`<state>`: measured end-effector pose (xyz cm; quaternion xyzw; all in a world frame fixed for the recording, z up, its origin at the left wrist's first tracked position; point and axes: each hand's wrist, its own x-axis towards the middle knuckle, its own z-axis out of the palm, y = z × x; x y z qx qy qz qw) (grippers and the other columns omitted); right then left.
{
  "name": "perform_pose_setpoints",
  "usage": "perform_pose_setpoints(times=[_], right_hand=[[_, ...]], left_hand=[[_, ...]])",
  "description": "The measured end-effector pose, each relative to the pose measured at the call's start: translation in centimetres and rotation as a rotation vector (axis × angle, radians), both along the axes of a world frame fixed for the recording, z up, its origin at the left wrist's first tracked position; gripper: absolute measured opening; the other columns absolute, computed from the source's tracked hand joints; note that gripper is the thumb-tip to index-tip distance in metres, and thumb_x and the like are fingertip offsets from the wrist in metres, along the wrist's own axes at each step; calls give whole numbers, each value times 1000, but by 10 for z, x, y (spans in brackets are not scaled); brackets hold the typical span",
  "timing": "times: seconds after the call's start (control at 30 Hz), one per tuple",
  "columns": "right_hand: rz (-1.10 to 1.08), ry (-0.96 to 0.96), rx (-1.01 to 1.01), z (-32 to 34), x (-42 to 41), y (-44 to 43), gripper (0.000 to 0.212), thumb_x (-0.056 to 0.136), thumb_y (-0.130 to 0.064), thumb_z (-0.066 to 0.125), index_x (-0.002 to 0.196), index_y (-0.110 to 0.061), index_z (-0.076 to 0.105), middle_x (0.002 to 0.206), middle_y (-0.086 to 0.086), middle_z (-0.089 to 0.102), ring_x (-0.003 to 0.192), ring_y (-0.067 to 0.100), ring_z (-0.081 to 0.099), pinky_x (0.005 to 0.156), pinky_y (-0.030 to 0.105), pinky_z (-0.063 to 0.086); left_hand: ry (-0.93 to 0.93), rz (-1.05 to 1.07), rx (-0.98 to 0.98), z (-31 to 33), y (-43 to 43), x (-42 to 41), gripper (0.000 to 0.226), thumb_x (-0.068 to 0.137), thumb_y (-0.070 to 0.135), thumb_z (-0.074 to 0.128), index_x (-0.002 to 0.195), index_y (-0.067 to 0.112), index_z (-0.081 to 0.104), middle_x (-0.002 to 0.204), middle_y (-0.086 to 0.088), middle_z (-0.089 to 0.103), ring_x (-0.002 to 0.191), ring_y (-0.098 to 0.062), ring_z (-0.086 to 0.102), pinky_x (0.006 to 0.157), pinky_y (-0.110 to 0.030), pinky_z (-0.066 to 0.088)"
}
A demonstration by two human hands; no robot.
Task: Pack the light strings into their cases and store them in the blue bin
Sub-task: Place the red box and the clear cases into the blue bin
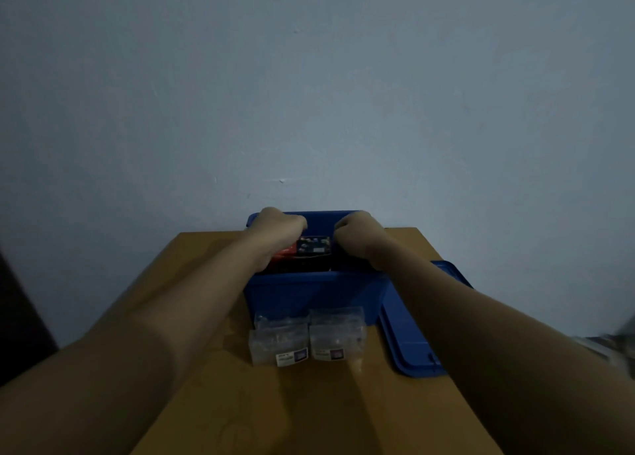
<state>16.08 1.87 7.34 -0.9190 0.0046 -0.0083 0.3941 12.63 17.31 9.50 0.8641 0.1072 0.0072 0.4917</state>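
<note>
Blue plastic fills the middle of the view: the blue bin (309, 293) is seen standing open at the far end of the wooden desk (206, 317), pushed up against the pale wall (309, 76). Both arms are stretched out over it. The left hand (280, 226) is held above the far left part of the bin and the right hand (360, 231) above the far right part. Their fingers (301, 223) are curled down into the bin and away from the camera, so whether anything is gripped cannot be told.

Between the two hands, inside the bin, a dark printed box (314, 245) is visible, and a red pack (285, 252) is glimpsed just beside it on the left.

On the desk, right in front of the bin's near wall, two clear cases are set side by side: the left case (278, 346) and the right case (338, 337), each marked with a small white label (290, 357). Their contents are too blurred to be made out.

Off to the right, the blue lid (409, 344) is laid flat on the desk, partly covered by the right forearm.
</note>
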Motion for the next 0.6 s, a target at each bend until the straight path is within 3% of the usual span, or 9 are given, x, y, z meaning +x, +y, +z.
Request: perform_pose_setpoints(times=[0.1, 0.2, 0.23, 0.37, 0.47, 0.53, 0.6], right_hand=[[20, -185, -3, 5, -22, -10, 30, 96, -5, 48, 117, -1, 69, 117, 16, 69, 95, 27, 63, 76, 33, 52], [0, -366, 54, 0, -49, -20, 26, 98, -8, 48, 116, -12, 67, 97, 2, 67, 71, 8, 57, 54, 11, 43], [-23, -431, 72, -5, -58, -23, 24, 97, -8, 49, 113, -13, 67, 93, -1, 66, 69, 4, 55, 51, 9, 41], [-87, -677, 113, -37, -93, -30, 21, 93, -2, 53, 103, -16, 65, 92, -8, 58, 80, 3, 53, 65, 12, 38], [-95, -820, 26, -66, -116, -30, 17, 89, -6, 50, 95, -18, 61, 93, -8, 52, 89, 8, 49, 72, 11, 36], [-78, -804, -8, -84, -126, -30, 16, 86, -11, 49, 94, -18, 61, 93, -9, 52, 91, 9, 47, 75, 9, 36], [-42, -713, -15, -99, -133, -29, 17, 88, -13, 51, 98, -19, 63, 95, -11, 50, 93, 7, 46, 77, 8, 35]], left_hand=[[-240, -38, 81, -5, 5, -14, 16, 94, 24, 57, 101, 12, 65, 98, -4, 64, 87, -20, 58, 74, -29, 45], [-490, -17, 167, -17, 11, -37, 15, 96, 22, 58, 108, 18, 65, 104, 2, 62, 87, -11, 58, 68, -25, 48], [-559, -15, 170, -23, 12, -45, 15, 95, 19, 59, 108, 18, 66, 107, 1, 62, 88, -11, 58, 68, -23, 48], [-788, -57, 242, -54, 10, -76, 10, 90, 10, 65, 97, 16, 67, 101, 2, 61, 93, -15, 58, 75, -25, 51], [-781, -107, 307, -80, 4, -96, 12, 88, 11, 68, 97, 19, 69, 100, 7, 59, 99, -13, 53, 82, -24, 45], [-743, -138, 365, -97, 0, -106, 17, 90, 17, 67, 105, 22, 70, 101, 12, 54, 100, -8, 47, 83, -20, 42], [-700, -172, 445, -113, -3, -113, 24, 91, 22, 66, 115, 22, 70, 101, 13, 50, 98, -7, 42, 83, -25, 45]])
